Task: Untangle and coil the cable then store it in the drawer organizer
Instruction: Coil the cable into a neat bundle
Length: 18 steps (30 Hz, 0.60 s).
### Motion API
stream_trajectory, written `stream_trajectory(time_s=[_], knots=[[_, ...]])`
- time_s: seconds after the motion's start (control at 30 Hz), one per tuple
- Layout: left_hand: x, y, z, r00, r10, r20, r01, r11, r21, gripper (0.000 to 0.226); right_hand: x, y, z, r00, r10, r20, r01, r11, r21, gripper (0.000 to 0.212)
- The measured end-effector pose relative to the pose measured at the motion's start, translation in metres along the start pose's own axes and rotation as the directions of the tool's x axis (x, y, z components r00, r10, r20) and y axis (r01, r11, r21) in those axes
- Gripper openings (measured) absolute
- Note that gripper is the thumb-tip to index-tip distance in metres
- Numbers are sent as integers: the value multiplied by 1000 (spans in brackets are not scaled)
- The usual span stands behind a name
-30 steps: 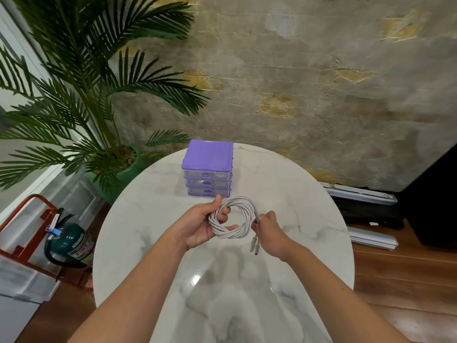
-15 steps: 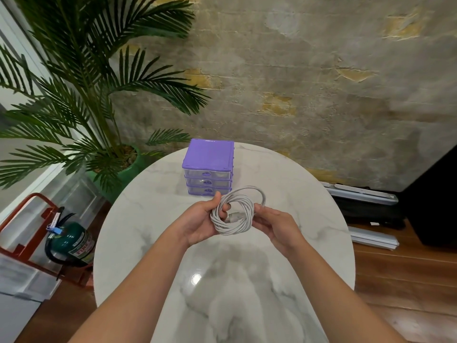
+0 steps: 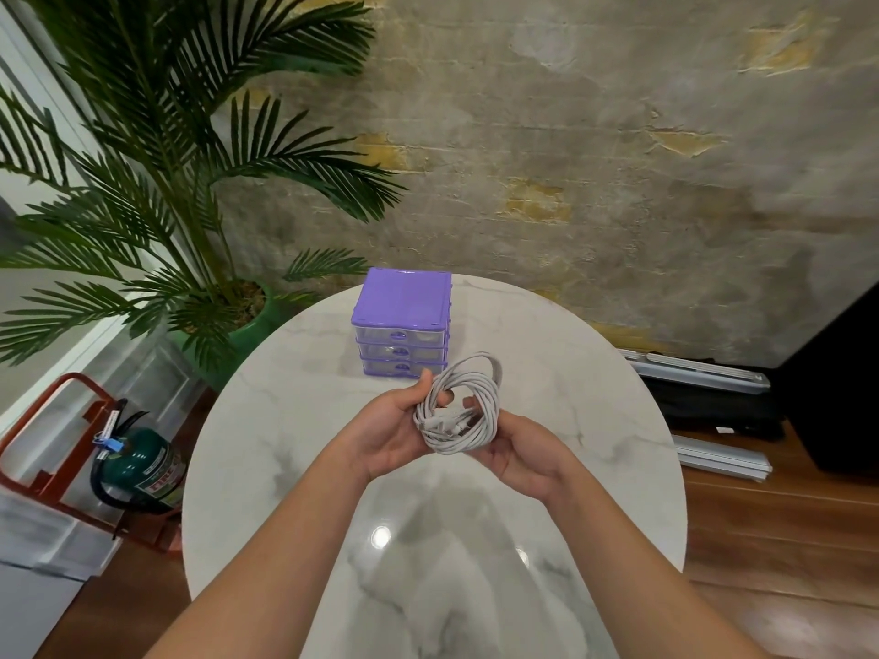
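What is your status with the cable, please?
Both hands, left and right, hold the coiled cable above the table. Drawers of the organizer all closed. Nothing in the way.

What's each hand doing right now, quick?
Left hand: holding the coiled cable, thumb over the loops.
Right hand: gripping the same coil from the other side.

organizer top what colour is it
Purple, on the organizer; its drawer fronts are clear. Head view, the only one.
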<state>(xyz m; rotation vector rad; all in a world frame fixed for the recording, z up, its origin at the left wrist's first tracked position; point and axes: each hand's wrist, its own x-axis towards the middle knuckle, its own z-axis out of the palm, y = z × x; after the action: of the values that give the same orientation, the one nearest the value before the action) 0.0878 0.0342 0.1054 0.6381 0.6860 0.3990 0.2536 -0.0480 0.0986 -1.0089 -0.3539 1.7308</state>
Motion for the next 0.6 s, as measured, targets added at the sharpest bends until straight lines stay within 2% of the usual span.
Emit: stream_trajectory(time_s=[0.07, 0.13, 0.2, 0.33, 0.47, 0.53, 0.6], knots=[[1, 0, -1, 999, 34, 12, -34, 999, -14, 39, -1, 3, -1, 999, 48, -12, -49, 997, -57, 21], [5, -1, -5, 999, 46, 29, -45, 999, -24, 53, -2, 7, -5, 997, 72, -19, -72, 997, -35, 27], [9, -3, -5, 999, 44, 13, -43, 997, -56, 61, -2, 9, -8, 997, 76, 33, -76, 997, -1, 24], [10, -2, -1, 996, 92, 14, -91, 995, -35, 37, -4, 8, -11, 984, 61, 166, -65, 998, 21, 32], [10, 3, 4, 988, 150, -26, -149, 988, 31, 32, -4, 2, -16, 973, 49, 225, -95, 976, 197, 46], [8, 4, 6, 981, 189, -36, -187, 981, 55, 31, -4, -3, -15, 971, 61, 231, -102, 980, 168, 53], [9, 3, 7, 974, 224, -44, -218, 970, 111, 31, -5, -7, -5, 979, 77, 187, -86, 996, 36, 47]])
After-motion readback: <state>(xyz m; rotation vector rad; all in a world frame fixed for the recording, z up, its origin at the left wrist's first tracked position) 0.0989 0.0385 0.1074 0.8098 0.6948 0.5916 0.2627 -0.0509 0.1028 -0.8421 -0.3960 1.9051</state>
